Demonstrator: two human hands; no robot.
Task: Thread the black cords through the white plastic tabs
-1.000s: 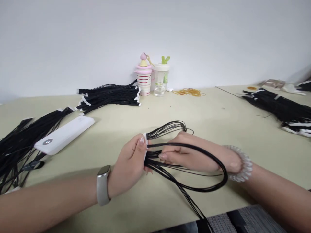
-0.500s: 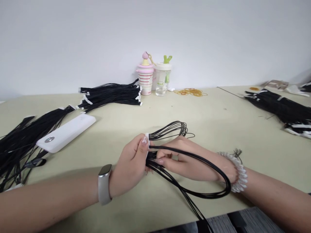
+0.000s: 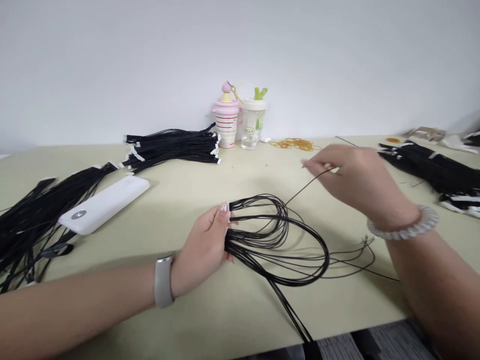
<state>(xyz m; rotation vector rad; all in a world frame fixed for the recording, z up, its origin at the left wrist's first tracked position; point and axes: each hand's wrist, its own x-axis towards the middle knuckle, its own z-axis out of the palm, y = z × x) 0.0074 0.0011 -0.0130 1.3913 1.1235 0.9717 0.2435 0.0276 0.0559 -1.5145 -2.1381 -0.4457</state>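
My left hand (image 3: 204, 245) is closed round the white-tipped ends of a looped bundle of thin black wires (image 3: 279, 235) lying on the pale green table (image 3: 240, 310). My right hand (image 3: 354, 177) is raised over the table to the right, its fingers pinched on a single black wire (image 3: 305, 186) that runs down towards the bundle. More loose strands trail right of the loops, and some hang off the table's near edge.
A white power bank (image 3: 105, 202) lies at the left beside heaps of black wires (image 3: 30, 220). Another wire pile (image 3: 172, 146) sits at the back, near a pink cup (image 3: 225, 117) and a clear cup (image 3: 252, 122). Yellow rubber bands (image 3: 294, 144) lie behind; more wires (image 3: 431, 167) are at right.
My right hand has left the bundle and risen to the upper right, drawing one wire out. The loops have dropped and spread on the table. My left hand keeps its grip.
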